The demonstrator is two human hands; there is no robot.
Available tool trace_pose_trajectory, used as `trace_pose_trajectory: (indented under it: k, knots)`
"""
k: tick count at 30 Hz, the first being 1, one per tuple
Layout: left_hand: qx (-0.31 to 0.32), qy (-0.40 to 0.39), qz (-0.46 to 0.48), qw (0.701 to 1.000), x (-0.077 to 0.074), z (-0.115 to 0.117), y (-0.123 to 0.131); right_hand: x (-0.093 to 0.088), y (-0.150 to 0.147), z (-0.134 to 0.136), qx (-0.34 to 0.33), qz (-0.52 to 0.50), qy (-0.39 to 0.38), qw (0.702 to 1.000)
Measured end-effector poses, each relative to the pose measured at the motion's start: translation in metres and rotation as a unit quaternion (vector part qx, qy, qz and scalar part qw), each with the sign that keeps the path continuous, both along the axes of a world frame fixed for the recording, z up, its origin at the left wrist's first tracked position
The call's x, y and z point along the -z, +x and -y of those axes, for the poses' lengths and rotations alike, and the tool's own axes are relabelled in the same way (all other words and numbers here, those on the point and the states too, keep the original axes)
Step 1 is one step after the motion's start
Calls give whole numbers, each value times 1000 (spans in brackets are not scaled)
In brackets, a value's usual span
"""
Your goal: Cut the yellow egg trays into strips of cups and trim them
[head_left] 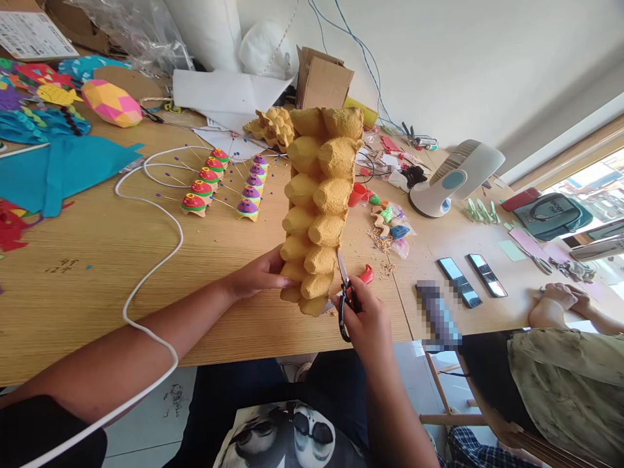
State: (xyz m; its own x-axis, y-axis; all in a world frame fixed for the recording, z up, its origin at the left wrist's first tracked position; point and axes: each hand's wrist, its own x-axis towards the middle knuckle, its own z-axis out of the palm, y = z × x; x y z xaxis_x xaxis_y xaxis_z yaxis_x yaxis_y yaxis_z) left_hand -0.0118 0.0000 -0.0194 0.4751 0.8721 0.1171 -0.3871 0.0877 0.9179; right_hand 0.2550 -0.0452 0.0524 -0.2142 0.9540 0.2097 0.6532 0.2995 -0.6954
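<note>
A long yellow egg carton with two columns of cups stands raised above the table in front of me. My left hand grips its lower left side, thumb in front and the other fingers partly hidden behind it. Black-handled scissors are in my right hand, their blades against the carton's lower right edge. Just behind that hand lies a red-handled tool, partly covered. To the left stand two rows of painted carton cups, one red and green, one purple and yellow, with thin sticks poking out.
A white cable runs across the table and over my left arm. Another yellow carton lies at the back. On the right are a white fan, phones and a seated person's hands. Clay packets lie near the fan.
</note>
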Motion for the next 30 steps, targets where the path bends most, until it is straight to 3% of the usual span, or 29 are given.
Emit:
trace_pose_trajectory:
  k: [8, 12, 16, 20, 23, 27, 30]
  knots:
    - [27, -3, 24, 999, -6, 0, 0, 7, 0, -5, 8, -19, 11, 1000]
    - [50, -16, 31, 998, -5, -1, -1, 7, 1, -7, -39, -106, -77, 991]
    - [64, -41, 30, 997, -7, 0, -1, 9, 2, -5, -101, -216, -195, 951]
    - [72, -48, 31, 996, -9, 1, 0, 9, 3, -4, -134, -275, -239, 922]
    - [75, -42, 31, 996, -8, 0, 1, 4, 3, -4, -126, -253, -224, 933]
    - [68, -29, 27, 997, -5, -1, 0, -1, 5, -3, -74, -161, -134, 975]
    - [67, -10, 30, 997, -6, -1, -1, -2, 8, -3, -58, -103, -95, 988]
